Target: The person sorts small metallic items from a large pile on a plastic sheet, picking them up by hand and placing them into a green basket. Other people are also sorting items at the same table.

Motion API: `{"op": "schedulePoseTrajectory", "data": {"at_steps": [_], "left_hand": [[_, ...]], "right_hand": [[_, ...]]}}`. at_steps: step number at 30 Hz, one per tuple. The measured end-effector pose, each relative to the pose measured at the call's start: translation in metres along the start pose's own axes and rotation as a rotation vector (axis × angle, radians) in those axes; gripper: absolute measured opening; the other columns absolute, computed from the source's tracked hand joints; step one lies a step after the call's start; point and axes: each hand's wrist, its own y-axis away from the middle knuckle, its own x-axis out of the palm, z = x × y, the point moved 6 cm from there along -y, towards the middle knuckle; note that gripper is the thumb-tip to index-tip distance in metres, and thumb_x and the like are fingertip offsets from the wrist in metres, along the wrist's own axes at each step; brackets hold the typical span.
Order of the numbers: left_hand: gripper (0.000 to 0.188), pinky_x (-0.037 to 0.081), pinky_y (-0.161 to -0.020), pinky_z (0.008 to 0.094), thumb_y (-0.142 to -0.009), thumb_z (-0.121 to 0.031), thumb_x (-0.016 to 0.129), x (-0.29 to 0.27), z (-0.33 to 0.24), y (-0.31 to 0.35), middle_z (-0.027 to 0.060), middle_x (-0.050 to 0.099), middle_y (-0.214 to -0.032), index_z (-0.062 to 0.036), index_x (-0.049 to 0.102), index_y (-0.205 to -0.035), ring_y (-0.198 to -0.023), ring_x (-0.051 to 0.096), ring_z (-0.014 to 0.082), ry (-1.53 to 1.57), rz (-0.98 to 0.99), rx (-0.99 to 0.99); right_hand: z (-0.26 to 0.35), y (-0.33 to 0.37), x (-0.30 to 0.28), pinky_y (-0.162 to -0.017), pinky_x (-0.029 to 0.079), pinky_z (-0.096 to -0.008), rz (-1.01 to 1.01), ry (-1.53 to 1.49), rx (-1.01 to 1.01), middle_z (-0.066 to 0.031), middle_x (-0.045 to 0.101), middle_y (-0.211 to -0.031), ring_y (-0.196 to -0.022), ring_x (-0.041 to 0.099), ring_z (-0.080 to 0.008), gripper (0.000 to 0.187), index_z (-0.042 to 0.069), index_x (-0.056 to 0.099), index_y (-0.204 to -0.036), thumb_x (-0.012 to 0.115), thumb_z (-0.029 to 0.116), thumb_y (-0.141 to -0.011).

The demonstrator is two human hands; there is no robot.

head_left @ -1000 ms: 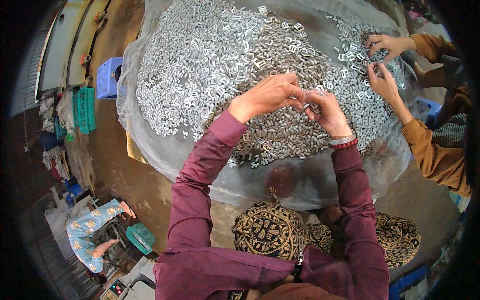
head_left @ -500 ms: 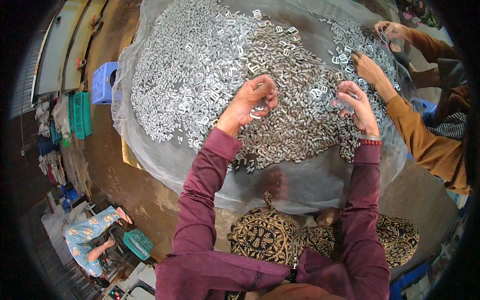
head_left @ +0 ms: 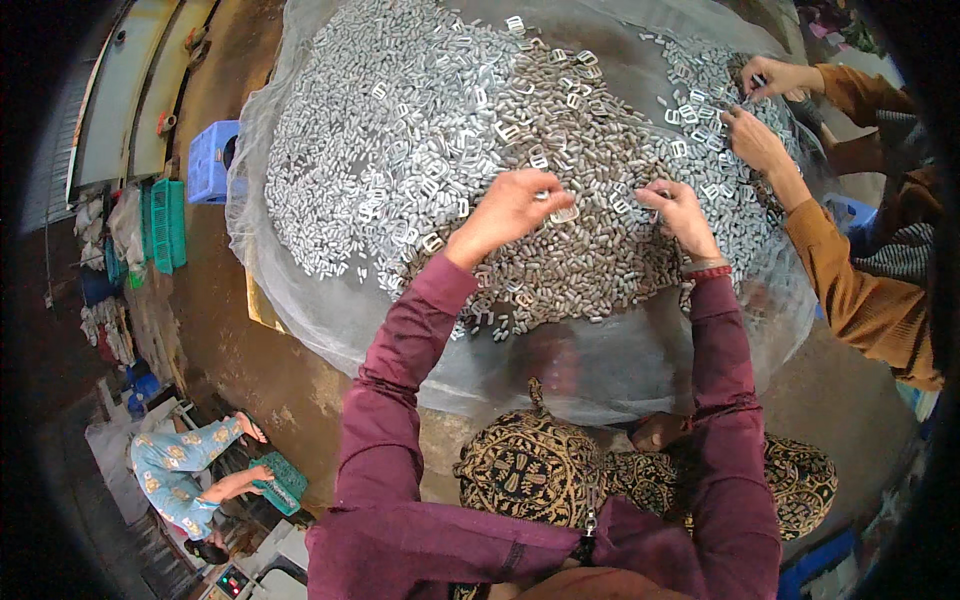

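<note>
The left hand (head_left: 510,208) pinches one pale buckle (head_left: 564,214) at the frame's centre, its long axis nearly left to right, while the right hand (head_left: 685,215), right of centre, has bunched fingertips, and I cannot tell whether they grip anything. Beneath them, pellets (head_left: 610,265) and loose buckles (head_left: 430,187), too many to count, lie heaped on one mesh sheet (head_left: 335,310), partly hidden by both hands. Around it are a co-worker's two hands (head_left: 757,140) at upper right, a blue crate (head_left: 208,165) at upper left and a green basket (head_left: 285,483) at lower left.
</note>
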Motion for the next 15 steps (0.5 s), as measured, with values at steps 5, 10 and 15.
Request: {"op": "schedulePoseTrajectory", "data": {"at_steps": [5,10,15], "left_hand": [[0.018,0.028,-0.037,0.0168,-0.089,-0.025,0.058,0.018,-0.008,0.0,0.0053,0.061,-0.085,-0.0071,0.058,-0.091,-0.059,0.054,0.0084,0.933,0.22,-0.474],[0.023,0.029,-0.031,0.0154,-0.089,-0.026,0.053,0.034,-0.03,-0.032,0.0132,0.061,-0.092,-0.0057,0.057,-0.097,-0.057,0.056,0.0124,1.553,0.229,-0.217],[0.033,0.045,-0.046,0.0263,-0.08,-0.034,0.065,0.065,-0.027,-0.066,0.0087,0.064,-0.09,-0.0069,0.064,-0.099,-0.064,0.06,0.0151,0.762,0.288,-0.195]], "right_hand": [[-0.009,0.014,-0.006,-0.045,0.031,-0.0185,0.193,-0.853,-0.055,-0.0051,0.065,-0.1,-0.066,0.053,-0.007,0.015,0.014,0.057,-0.097,0.054,0.028,-0.091],[0.002,0.012,-0.011,-0.047,0.032,-0.0178,0.121,-0.722,-0.023,-0.0013,0.061,-0.094,-0.07,0.053,-0.0092,0.013,0.014,0.055,-0.099,0.055,0.025,-0.092],[-0.007,0.006,-0.033,-0.048,0.031,-0.0171,-0.076,-0.987,-0.077,0.0032,0.055,-0.084,-0.071,0.053,-0.009,0.017,0.012,0.057,-0.101,0.061,0.021,-0.088]]}}
